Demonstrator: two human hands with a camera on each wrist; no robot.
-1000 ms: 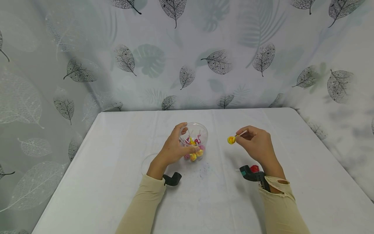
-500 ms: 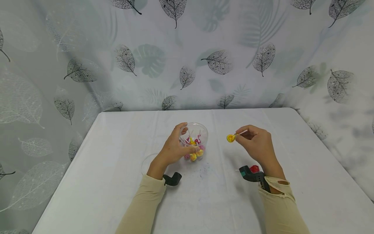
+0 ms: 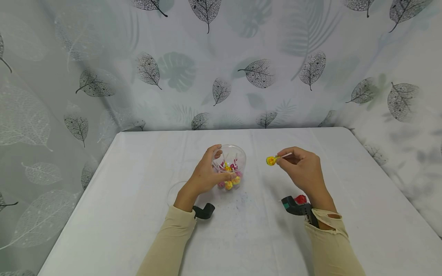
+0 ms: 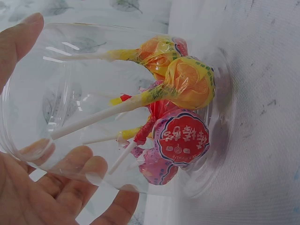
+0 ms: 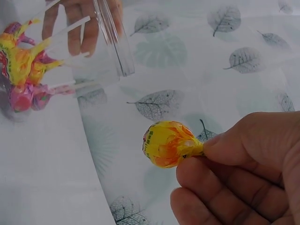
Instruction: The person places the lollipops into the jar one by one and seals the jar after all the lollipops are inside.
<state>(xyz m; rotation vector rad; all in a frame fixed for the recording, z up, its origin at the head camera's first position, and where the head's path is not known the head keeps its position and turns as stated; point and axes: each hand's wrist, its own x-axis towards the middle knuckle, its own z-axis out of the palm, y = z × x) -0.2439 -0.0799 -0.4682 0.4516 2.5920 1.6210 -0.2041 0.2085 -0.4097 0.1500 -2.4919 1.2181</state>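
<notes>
A clear plastic jar (image 3: 238,155) stands upright and uncovered on the white table, with several wrapped lollipops (image 4: 190,82) inside, yellow, pink and red, sticks upward. My left hand (image 3: 203,174) grips the jar round its side, thumb in front and fingers behind. To the right of the jar, above the table, my right hand (image 3: 302,168) pinches a yellow-wrapped lollipop (image 5: 168,144) between thumb and forefinger, just below its candy head. The head points left toward the jar, and the white stick runs back over the hand.
On the table (image 3: 145,172), a clear round lid (image 3: 169,191) lies left of the jar, partly behind the left wrist. A red lollipop (image 3: 300,199) lies by the right wrist, partly covered by the wrist camera (image 3: 293,206). A leaf-patterned curtain (image 3: 221,57) hangs behind the table.
The right hand has moved slightly up and left with the yellow lollipop, a little closer to the jar. The left hand and the jar have stayed in place.
</notes>
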